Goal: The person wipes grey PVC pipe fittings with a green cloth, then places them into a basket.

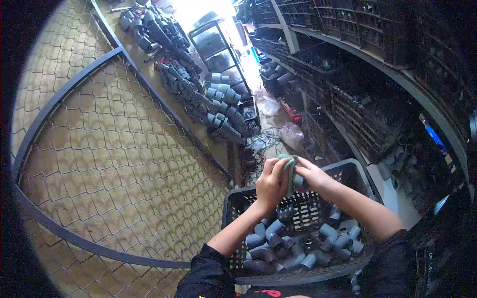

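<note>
Principal item: one grey fitting (pixel 299 182), short and rounded, held aloft over the far part of a black crate (pixel 298 278), in the gap between left hand (pixel 270 184) and right hand (pixel 314 178); apart from the heap beneath

Bearing from fingers: just right of a green cloth (pixel 291 185), beneath the fingertips of the right hand and toward the wearer's side; right hand nearer, in direct contact; left hand on the opposite flank, with cloth in between

Long axis: partly masked by fingers and cloth, exact line impossible to tell; one blunt grey portion exposed below the right fingers, facing roughly toward the crate

Fingers, left: curled closely, gathering the green cloth against the fitting's left side, with folds protruding above the knuckles

Fingers, right: narrow, bent over the upper part of the fitting, gripping from the right; thumb placement not fully legible

Forearms: converging from lower left and lower right, in dark sleeves (pixel 207 273)

Contents of crate: loose fittings (pixel 308 260), elbows among them, mixed grey and darker tones, lying at assorted angles below the hands

Surroundings: wire-mesh panel (pixel 74 242) at left; stacked fittings (pixel 218 94) beyond the crate, ahead and to the left; shelved crates (pixel 348 97) along the right
</note>
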{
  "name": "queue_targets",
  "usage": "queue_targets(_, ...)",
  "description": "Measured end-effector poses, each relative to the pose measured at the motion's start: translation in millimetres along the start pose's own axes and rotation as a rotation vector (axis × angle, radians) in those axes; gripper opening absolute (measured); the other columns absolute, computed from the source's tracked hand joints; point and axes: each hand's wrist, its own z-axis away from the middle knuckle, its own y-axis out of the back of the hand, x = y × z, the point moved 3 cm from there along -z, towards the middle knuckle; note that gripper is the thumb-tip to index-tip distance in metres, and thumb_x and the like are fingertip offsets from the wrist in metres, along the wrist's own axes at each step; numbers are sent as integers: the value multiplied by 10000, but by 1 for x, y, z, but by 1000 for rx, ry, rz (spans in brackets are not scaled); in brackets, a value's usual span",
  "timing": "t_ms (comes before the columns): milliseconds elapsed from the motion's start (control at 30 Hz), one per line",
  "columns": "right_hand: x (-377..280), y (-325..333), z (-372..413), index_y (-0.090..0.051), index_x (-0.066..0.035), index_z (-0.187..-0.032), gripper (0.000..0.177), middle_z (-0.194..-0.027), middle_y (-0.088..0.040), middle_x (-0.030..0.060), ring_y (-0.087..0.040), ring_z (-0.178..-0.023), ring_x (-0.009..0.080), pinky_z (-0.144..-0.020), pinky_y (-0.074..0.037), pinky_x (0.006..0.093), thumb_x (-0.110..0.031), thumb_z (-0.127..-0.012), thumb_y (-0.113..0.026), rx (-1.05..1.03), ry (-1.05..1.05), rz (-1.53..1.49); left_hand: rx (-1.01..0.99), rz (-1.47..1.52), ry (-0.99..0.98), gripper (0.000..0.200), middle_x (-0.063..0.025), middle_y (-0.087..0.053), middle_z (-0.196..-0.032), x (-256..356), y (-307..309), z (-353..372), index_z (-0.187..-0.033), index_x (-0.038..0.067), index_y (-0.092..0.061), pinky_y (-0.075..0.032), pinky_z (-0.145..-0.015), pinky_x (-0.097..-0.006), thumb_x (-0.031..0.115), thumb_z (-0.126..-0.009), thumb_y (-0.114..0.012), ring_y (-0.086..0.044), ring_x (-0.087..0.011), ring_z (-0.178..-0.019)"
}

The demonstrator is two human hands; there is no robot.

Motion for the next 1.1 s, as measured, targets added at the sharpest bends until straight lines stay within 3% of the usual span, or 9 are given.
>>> queue_targets(100, -9, 7, 0, -336, -40, -1447, 472, -1259, -553, 109, -516, -1147, 166, -997, -394, 288, -152, -996, -420, 178, 128, -135, -75, 58, -39, 297, -138, -593, -1049, 5, -13, 11, -1176, 109, -588, -539, -664, -430, 84, -881, -619, -653, -355, -843)
queue_targets(300, -9, -4, 6, -301, -83, -1489, 535, -1401, -461, 160, -430, -1289, 219, -1080, -312, 329, -161, -982, -455, 146, 79, -115, -28, 256, -6, 247, -168, -597, -1022, -10, -11, -1, -1164, 57, -583, -510, -783, -415, 72, -918, -583, -628, -367, -939)
queue_targets(400, -11, -10, 7, -340, -177, -1459, 495, -1295, -520, 63, -562, -1097, 187, -814, -494, 350, -160, -981, -469, 128, -26, -351, -31, 226, -31, 233, -169, -607, -991, -11, -8, 3, -1135, 27, -599, -497, -823, -400, 25, -903, -586, -609, -339, -924)
queue_targets(500, -10, 1, -6, -347, -134, -1443, 456, -1273, -536, 83, -581, -1066, 189, -900, -490, 374, -109, -991, -406, 100, 201, -400, -110, 230, -138, 299, -141, -607, -967, 7, -10, 15, -1148, 70, -624, -533, -714, -383, 44, -852, -655, -639, -320, -838)
queue_targets(633, 0, -5, -10, -307, -97, -1467, 504, -1274, -539, 100, -580, -1093, 195, -911, -481, 333, -135, -983, -441, 1, 117, -440, -146, 107, -412, 410, -99, -612, -936, 5, 2, 6, -1140, 143, -665, -546, -601, -353, 41, -747, -723, -655, -257, -733)
queue_targets(767, -1, -6, -11, -328, -101, -1466, 518, -1269, -539, 89, -590, -1072, 178, -871, -504, 349, -176, -968, -452, -39, 149, -392, -67, 49, -184, 426, -133, -607, -955, -4, 14, -6, -1173, 135, -638, -555, -637, -380, 29, -764, -688, -659, -323, -795)
queue_targets(867, -1, -3, -6, -432, -107, -1401, 458, -1188, -602, 75, -610, -1026, 150, -837, -506, 341, -230, -961, -452, 52, 75, -382, -70, 43, -241, 432, -123, -603, -960, -8, 0, 6, -1181, 147, -643, -555, -647, -373, 23, -768, -671, -656, -309, -792)
queue_targets(1000, -3, -1, -10, -628, -113, -1131, 411, -1008, -666, 33, -622, -894, 146, -808, -489, 318, -427, -978, -410, 28, 33, -378, -174, -67, -484, 374, -82, -608, -931, 17, 4, 11, -1147, 168, -676, -562, -638, -359, 57, -790, -658, -660, -264, -769)
queue_targets(1100, -8, -7, -4, -625, -144, -1084, 475, -957, -657, -4, -608, -784, 109, -655, -492, 291, -549, -970, -405, 42, -14, -304, -18, -31, -261, 354, -104, -612, -938, 2, 14, -2, -1138, 148, -665, -561, -633, -374, 80, -790, -666, -663, -283, -772)
